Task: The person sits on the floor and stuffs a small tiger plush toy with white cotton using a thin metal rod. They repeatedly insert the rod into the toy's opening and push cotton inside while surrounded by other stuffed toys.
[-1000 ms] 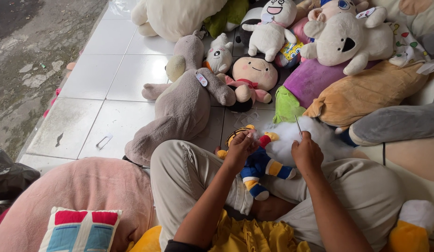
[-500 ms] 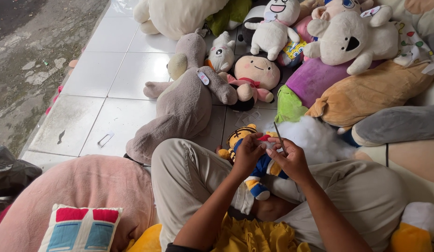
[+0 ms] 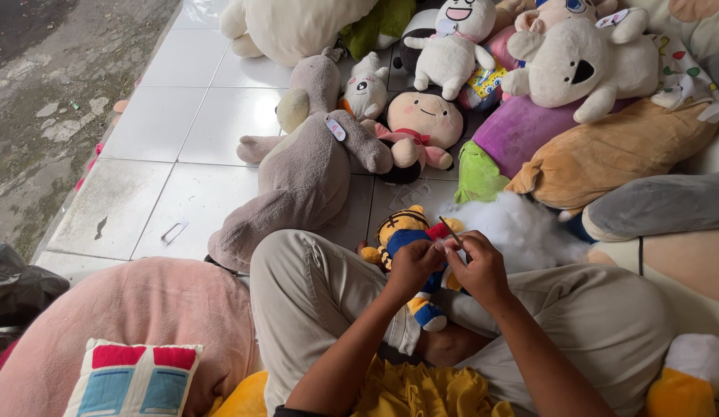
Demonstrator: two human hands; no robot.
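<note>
While pressed together over the lap, left hand (image 3: 412, 266) and right hand (image 3: 483, 270) pinching the small striped plush doll (image 3: 402, 232) at 12 o'clock of the knees, its body mostly hidden, white stuffing (image 3: 521, 228) at 2 o'clock.

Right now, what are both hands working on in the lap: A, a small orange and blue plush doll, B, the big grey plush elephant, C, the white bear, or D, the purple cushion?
A: the left hand and the right hand meet on the small orange and blue plush doll, while the grey elephant lies apart on the tiles.
</note>
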